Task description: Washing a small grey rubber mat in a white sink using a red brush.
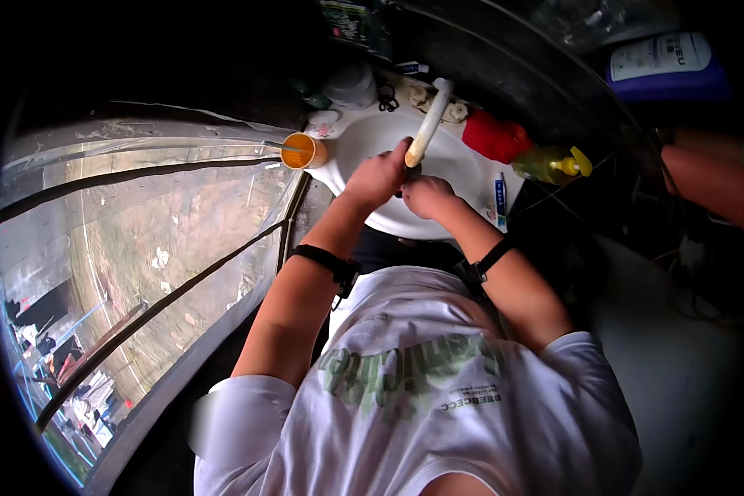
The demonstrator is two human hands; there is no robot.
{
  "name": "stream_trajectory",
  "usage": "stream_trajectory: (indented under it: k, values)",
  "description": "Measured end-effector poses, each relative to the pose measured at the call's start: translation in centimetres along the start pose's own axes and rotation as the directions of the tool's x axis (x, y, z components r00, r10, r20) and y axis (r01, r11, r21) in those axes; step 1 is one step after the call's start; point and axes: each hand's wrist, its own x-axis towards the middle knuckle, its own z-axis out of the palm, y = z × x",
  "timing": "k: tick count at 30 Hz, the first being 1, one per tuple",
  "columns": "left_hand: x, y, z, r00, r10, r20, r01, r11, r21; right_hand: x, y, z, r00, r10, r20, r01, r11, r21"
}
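A round white washbasin (353, 149) stands before me, with a long white tap spout (431, 121) reaching over it. My left hand (375, 177) is at the spout's near end, fingers bent. Just right of it and a little lower, my right hand (429, 195) is curled above the basin. The fingertips of both hands nearly meet around something small and dark, too unclear to name. An orange cup (302, 152) with a pale stick-like thing in it is at the basin's left. On the right rim lies a blue and white tube (500, 198).
A red cloth (496, 136) and a pump bottle with a yellow head (549, 165) are at the right. Scissors (387, 98), a pale tub (351, 85) and another small tube (411, 67) lie behind the basin. A barred window (161, 229) covers the left side; a purple container (666, 68) stands upper right.
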Motion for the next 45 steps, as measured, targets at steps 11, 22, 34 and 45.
stream_trajectory:
  k: [11,22,34,45]
  values:
    - [-0.3,-1.4,0.5,0.984,-0.036,-0.175,0.026,0.998,-0.058,-0.8,-0.7,-0.9,0.999,-0.013,0.033,0.007,0.988,0.154]
    - [-0.9,-0.7,1.2,0.998,-0.034,-0.047,0.028,0.992,-0.120,-2.1,-1.0,-1.8,0.994,0.028,0.104,-0.044,0.988,0.150]
    - [0.6,-1.1,-0.9,0.988,-0.105,-0.117,0.091,0.989,-0.118,-4.3,2.7,-1.7,0.987,0.048,-0.151,-0.010,0.970,0.243]
    - [0.6,0.3,-0.9,0.988,-0.151,0.040,0.156,0.971,-0.180,-0.8,2.0,-0.4,0.825,0.117,-0.552,0.052,0.959,0.279]
